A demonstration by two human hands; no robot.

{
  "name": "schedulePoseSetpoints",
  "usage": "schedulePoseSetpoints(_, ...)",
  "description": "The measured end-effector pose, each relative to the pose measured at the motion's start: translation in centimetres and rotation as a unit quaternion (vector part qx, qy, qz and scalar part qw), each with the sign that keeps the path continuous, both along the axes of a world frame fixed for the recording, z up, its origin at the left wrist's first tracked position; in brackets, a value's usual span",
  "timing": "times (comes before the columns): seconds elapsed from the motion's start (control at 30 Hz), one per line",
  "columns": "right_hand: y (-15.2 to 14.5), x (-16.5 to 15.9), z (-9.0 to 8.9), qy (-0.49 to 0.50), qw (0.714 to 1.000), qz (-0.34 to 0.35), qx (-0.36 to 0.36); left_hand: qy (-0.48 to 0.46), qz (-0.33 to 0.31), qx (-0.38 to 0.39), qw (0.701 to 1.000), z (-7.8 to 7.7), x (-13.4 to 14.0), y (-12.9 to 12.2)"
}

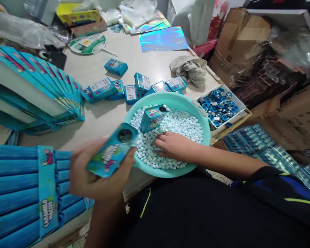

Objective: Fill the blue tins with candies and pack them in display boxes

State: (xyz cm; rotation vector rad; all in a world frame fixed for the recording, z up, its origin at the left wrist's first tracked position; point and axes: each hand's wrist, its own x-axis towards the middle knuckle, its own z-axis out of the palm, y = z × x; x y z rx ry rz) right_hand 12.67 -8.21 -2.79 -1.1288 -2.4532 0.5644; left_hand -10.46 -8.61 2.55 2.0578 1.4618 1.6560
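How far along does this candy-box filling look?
Done, it seems: a row of small blue boxes lies beyond the basin. In hand: the left hand holds an open box; the right hand rests in the white candies. Left: many candies, another box in the basin, a tray of caps.

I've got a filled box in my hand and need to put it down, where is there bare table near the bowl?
Bare table lies left of the teal bowl, between the row of small boxes and the stacked blue cartons. A wider patch sits beyond that row, before the holographic sheet and beside the cloth. Right of the bowl, the cap tray crowds the edge.
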Motion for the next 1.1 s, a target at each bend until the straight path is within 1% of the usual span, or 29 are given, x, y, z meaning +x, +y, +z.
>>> schedulePoseSetpoints(0.03,0.1,0.4,0.2,0.039,0.999,-0.013,-0.023,0.016,-0.034,0.007,0.999,0.0,0.9,-0.5)
schedulePoseSetpoints(0.1,0.1,1.2,1.1,0.117,0.989,-0.059,-0.065,0.033,-0.073,0.033,0.996,-0.3,2.5,-1.1)
schedulePoseSetpoints(0.17,0.0,2.0,2.3,0.193,0.969,-0.126,-0.093,0.042,-0.093,-0.015,0.995,-0.9,3.8,-1.3)
schedulePoseSetpoints(0.2,0.1,2.3,3.0,0.24,0.951,-0.163,-0.105,0.042,-0.093,-0.028,0.994,-1.2,4.4,-1.3)
schedulePoseSetpoints(0.23,0.2,2.5,3.6,0.298,0.926,-0.199,-0.121,0.044,-0.09,-0.034,0.994,-1.4,4.9,-1.2)
schedulePoseSetpoints(0.3,0.8,2.6,4.6,0.429,0.855,-0.245,-0.159,0.057,-0.094,-0.024,0.994,-1.9,5.7,-0.8)
schedulePoseSetpoints(0.37,1.6,2.2,5.4,0.539,0.779,-0.259,-0.188,0.084,-0.117,-0.006,0.99,-2.1,6.3,-0.5)
schedulePoseSetpoints(0.4,2.1,1.8,5.6,0.574,0.752,-0.26,-0.194,0.098,-0.133,-0.001,0.986,-2.1,6.4,-0.3)
schedulePoseSetpoints(0.43,2.4,1.5,5.8,0.596,0.734,-0.258,-0.197,0.11,-0.148,0.0,0.983,-2.1,6.6,-0.2)
schedulePoseSetpoints(0.5,2.9,0.7,6.1,0.624,0.713,-0.251,-0.2,0.124,-0.168,-0.003,0.978,-1.9,6.7,0.0)
schedulePoseSetpoints(0.63,2.9,-0.2,6.2,0.66,0.684,-0.217,-0.22,0.111,-0.178,-0.017,0.978,-1.8,6.7,0.3)
schedulePoseSetpoints(0.7,2.6,-0.3,6.3,0.671,0.679,-0.2,-0.222,0.104,-0.183,-0.024,0.977,-1.8,6.7,0.4)
schedulePoseSetpoints(0.8,2.3,-0.2,6.3,0.672,0.681,-0.19,-0.22,0.093,-0.193,-0.009,0.977,-2.1,6.7,0.7)
schedulePoseSetpoints(0.87,2.3,0.1,6.1,0.665,0.689,-0.195,-0.212,0.081,-0.194,-0.008,0.978,-2.2,6.6,0.7)
schedulePoseSetpoints(0.9,2.3,0.4,5.9,0.657,0.698,-0.204,-0.201,0.07,-0.19,-0.011,0.979,-2.3,6.5,0.7)
schedulePoseSetpoints(0.97,2.4,1.2,5.3,0.621,0.729,-0.233,-0.169,0.032,-0.171,-0.026,0.984,-2.4,6.3,0.6)
schedulePoseSetpoints(1.03,2.4,1.9,4.8,0.555,0.776,-0.263,-0.143,-0.022,-0.141,-0.038,0.989,-2.3,5.9,0.4)
schedulePoseSetpoints(1.1,2.3,2.5,4.4,0.48,0.822,-0.279,-0.129,-0.06,-0.11,-0.046,0.991,-2.0,5.2,0.3)
